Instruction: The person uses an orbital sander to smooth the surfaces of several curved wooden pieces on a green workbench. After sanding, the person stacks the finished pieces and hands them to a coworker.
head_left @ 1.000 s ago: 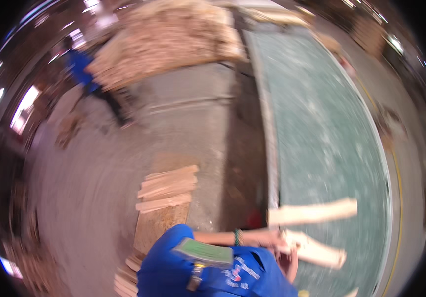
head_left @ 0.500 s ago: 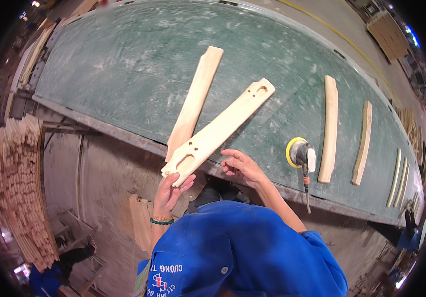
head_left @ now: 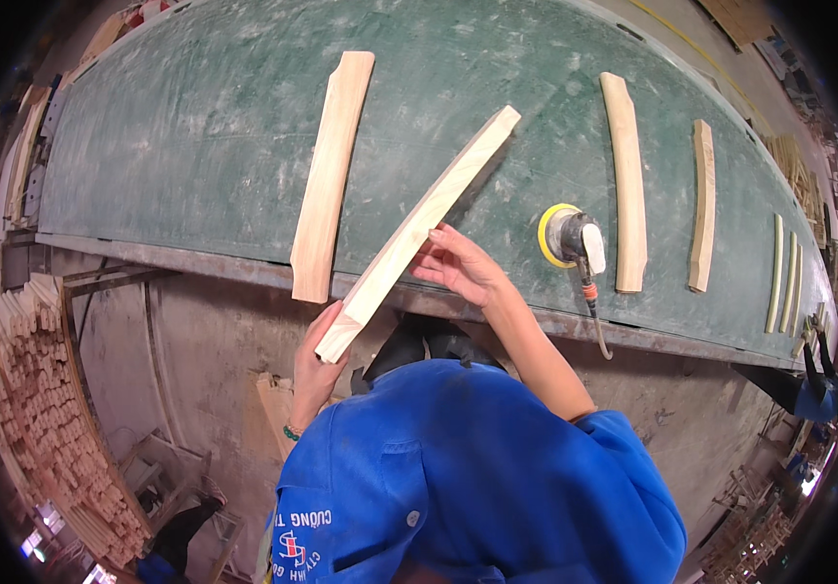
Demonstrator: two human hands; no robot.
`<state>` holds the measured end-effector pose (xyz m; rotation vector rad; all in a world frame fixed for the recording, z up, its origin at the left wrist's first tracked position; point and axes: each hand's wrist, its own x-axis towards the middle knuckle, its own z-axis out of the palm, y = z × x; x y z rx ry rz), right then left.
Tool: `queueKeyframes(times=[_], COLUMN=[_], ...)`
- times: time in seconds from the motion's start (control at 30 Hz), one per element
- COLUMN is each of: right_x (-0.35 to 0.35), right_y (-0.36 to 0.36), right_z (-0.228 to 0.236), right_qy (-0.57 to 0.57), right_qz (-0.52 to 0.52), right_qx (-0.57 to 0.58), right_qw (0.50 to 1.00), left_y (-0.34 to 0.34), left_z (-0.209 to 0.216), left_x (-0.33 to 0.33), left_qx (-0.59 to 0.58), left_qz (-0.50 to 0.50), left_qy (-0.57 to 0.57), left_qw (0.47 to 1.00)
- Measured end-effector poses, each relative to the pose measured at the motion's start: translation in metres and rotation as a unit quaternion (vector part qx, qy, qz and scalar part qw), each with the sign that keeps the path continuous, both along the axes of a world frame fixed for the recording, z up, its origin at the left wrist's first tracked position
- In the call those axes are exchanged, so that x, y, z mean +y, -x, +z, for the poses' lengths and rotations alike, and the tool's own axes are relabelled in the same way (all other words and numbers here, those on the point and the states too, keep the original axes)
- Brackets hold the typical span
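A pale wooden bar [head_left: 421,229] is tilted up on its narrow edge, its near end raised past the table edge and its far end over the table. My left hand [head_left: 316,375] is closed round the near end. Partway along, my right hand [head_left: 463,271] grips its right side, one fingertip on the upper face and the other fingers partly hidden beneath. The face with slots and holes is turned out of sight. Left of it, a flat wooden slat [head_left: 331,180] with notched ends lies on the green table [head_left: 195,146], its near end overhanging slightly.
A sander [head_left: 573,238] with a yellow-rimmed pad and hose lies right of my right hand. Beyond it are a curved slat [head_left: 625,185], a shorter slat [head_left: 702,209] and several thin strips [head_left: 784,277]. Stacked wood [head_left: 54,419] stands at the lower left.
The bar has been rolled from its slotted face onto its edge. My right hand has come from beside it to grip it. The whole view has shifted.
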<state>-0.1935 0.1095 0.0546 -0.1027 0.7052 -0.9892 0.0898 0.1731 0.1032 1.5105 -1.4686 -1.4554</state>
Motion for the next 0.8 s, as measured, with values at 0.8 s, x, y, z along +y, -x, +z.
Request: queueKeyframes(times=[0.8], right_x=[-0.004], right_y=[-0.017], right_z=[-0.029], right_qy=[0.025], right_qz=[-0.088], right_qx=[-0.064], right_qw=[0.994], left_y=[-0.041], left_z=[-0.044], left_x=[0.001], left_qx=[0.036], left_qz=[0.131], left_qy=[-0.029], left_qw=[0.99])
